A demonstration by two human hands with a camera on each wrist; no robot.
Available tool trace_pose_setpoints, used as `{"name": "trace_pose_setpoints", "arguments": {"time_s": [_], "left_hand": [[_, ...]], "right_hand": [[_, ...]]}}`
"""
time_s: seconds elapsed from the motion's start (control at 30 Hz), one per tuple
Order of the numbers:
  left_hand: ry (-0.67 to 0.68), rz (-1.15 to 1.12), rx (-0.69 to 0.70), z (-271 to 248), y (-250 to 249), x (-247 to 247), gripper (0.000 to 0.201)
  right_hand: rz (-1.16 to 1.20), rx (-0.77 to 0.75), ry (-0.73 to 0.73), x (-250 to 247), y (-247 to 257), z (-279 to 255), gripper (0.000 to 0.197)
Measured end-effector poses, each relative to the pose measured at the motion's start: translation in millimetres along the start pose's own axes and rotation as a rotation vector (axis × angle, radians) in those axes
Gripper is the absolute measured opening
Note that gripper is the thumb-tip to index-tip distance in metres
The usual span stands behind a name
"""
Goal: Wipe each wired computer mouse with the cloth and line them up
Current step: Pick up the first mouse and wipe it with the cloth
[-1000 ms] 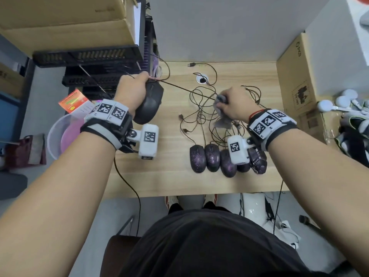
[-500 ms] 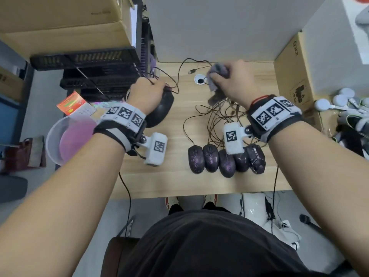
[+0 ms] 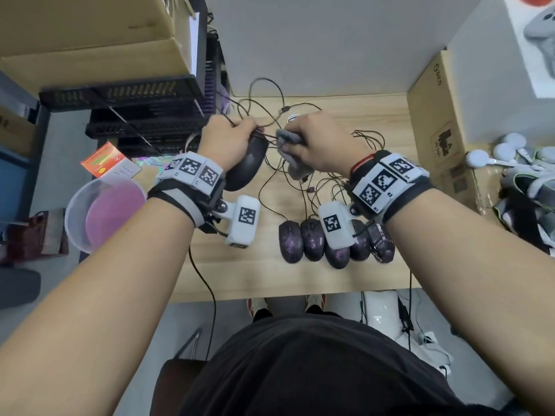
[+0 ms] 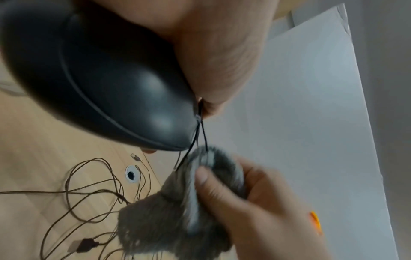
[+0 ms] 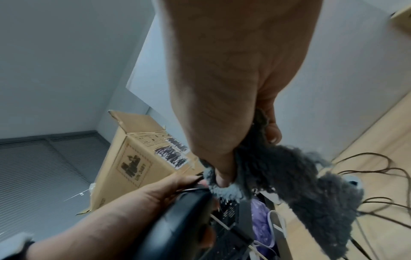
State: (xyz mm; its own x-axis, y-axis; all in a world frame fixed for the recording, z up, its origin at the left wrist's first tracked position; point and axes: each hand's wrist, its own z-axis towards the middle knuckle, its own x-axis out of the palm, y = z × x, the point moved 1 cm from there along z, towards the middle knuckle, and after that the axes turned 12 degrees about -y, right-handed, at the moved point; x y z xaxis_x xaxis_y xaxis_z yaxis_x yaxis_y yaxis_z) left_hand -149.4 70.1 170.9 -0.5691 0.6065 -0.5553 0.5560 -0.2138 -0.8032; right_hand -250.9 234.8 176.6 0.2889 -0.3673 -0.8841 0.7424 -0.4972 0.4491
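Readable text is scarce. Cardboard box at right of the frame: small print near its top edge looks like "bito", not sure; the stamp-style logo lower down has a line under it you can't make out. In your right wrist view the same stamp shows something like "3491", blurred. Wristband tags carry "R1", "R2". Red leaflet at left: print too small.

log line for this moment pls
left hand: holds black mouse off desk | right hand: grips grey cloth around its cable by the mouse | row of mice: lined up
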Motion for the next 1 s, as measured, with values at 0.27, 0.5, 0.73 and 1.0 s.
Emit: {"name": "trace_pose_setpoints", "arguments": {"time_s": [0.27, 0.5, 0.73, 1.0], "left_hand": [[-0.203, -0.172, -0.081, 33, 14, -36, 0.043], [-0.302, -0.090, -0.121, 27, 3, -50, 0.038], [-0.202, 0.101, -0.002, -4, -12, -12, 0.047], [-0.027, 0.154, 0.172, -34, -33, 42, 0.054]], "right_hand": [[-0.080, 0.387, 0.043, 16, -80, -38, 0.008], [-0.068, 0.626, -0.024, 7, -126, -55, 0.009], [0.452, 0.626, -0.080, -23, -107, -31, 0.010], [0.226, 0.113, 0.118, -37, -50, -1, 0.013]]}}
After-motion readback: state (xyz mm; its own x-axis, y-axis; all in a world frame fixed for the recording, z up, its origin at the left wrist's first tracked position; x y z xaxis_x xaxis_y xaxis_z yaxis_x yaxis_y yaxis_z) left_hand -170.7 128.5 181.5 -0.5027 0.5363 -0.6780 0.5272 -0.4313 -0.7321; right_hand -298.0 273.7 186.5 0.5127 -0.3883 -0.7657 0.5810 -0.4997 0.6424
